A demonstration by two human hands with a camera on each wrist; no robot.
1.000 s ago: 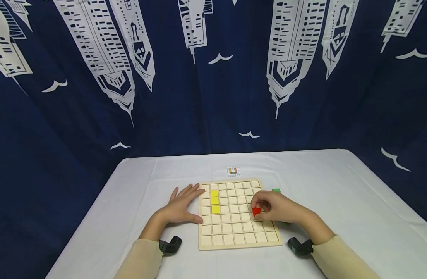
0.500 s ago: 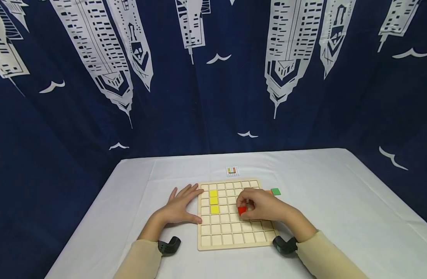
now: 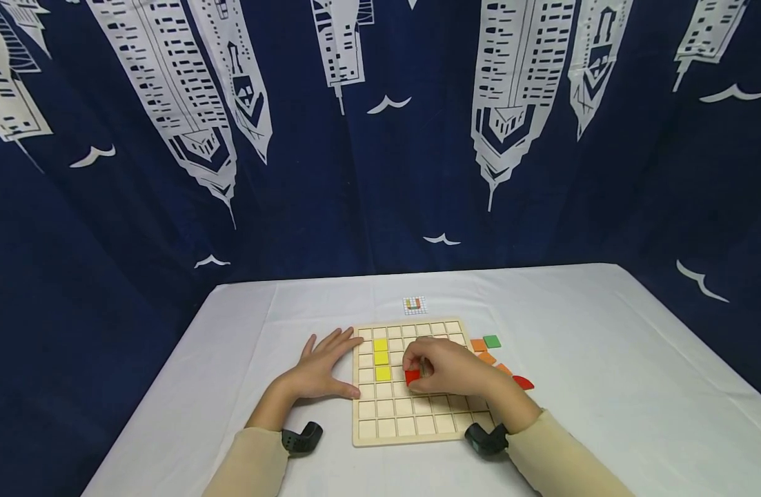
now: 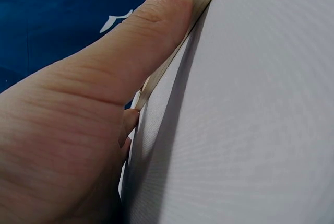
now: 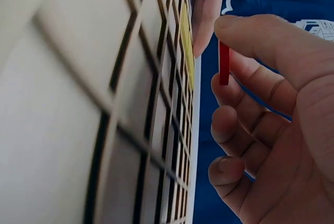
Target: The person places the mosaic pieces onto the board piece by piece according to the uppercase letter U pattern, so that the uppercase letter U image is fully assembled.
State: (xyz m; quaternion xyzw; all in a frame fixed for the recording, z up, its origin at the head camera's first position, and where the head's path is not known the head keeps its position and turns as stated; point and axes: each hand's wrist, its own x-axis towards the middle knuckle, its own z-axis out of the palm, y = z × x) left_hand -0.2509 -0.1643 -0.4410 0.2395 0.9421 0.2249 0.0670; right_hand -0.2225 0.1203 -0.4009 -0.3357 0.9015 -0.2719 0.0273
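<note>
While the left hand (image 3: 321, 369) is resting spread along the left edge of a gridded wooden board (image 3: 405, 426), the right hand (image 3: 447, 371) is pinching a red tile (image 3: 412, 377) over the middle of the grid. Only the head view is showing the full layout. Three yellow square tiles (image 3: 381, 358) are lying in line in the second column from the left; the red tile is being held to their right. Just beyond the board's right edge, orange tiles (image 3: 486, 357), a green square tile (image 3: 492, 341) and a red rounded piece (image 3: 523, 382) are lying on the white tablecloth (image 3: 604, 345), the right forearm partly covering this group. A small printed grid card (image 3: 414, 305) is lying past the far edge.

The right wrist view is adding a detail: the red tile is appearing edge-on between thumb and fingertip, apart from the board's surface. The left wrist view is showing the left thumb (image 4: 151, 28) touching the board's wooden side. Which cell is lying beneath the red tile, I cannot tell.
</note>
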